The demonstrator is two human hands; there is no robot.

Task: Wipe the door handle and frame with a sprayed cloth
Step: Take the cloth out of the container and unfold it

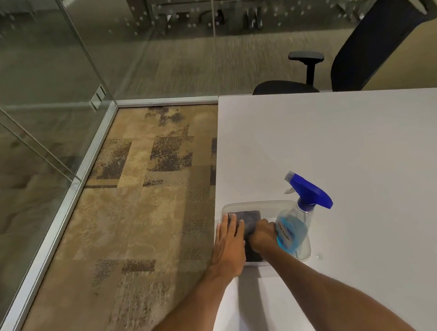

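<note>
1. Head view looks down on a mottled tan-and-brown carpet floor (142,232), rough in weave, with blocky dark patches.
2. Clear glass wall panels (31,79) in slim brushed-metal frames close off the left and far sides; the far panes carry rows of pale frosted dots.
3. Smooth, matte white rectangular tabletop (353,174) fills the right half.
4. Black fabric-backed office chair (368,43), with a padded armrest and a slot cut in its backrest, stands just beyond the table's far edge.
5. Shallow clear plastic tray (259,205) with rounded corners sits at the table's near left edge.
6. Transparent spray bottle of blue liquid with a glossy blue trigger head (300,215) stands upright in the tray's right part.
7. Folded dark grey cloth (248,218), soft and matte, lies in the tray left of the bottle.
8. Left hand (230,245) lies flat with fingers spread, fingertips on the cloth's left edge and the tray's rim, gripping nothing.
9. Right hand (263,234) is curled knuckles-up, with fingers pressed down onto the cloth; whether it has actually pinched the fabric cannot be made out.
</note>
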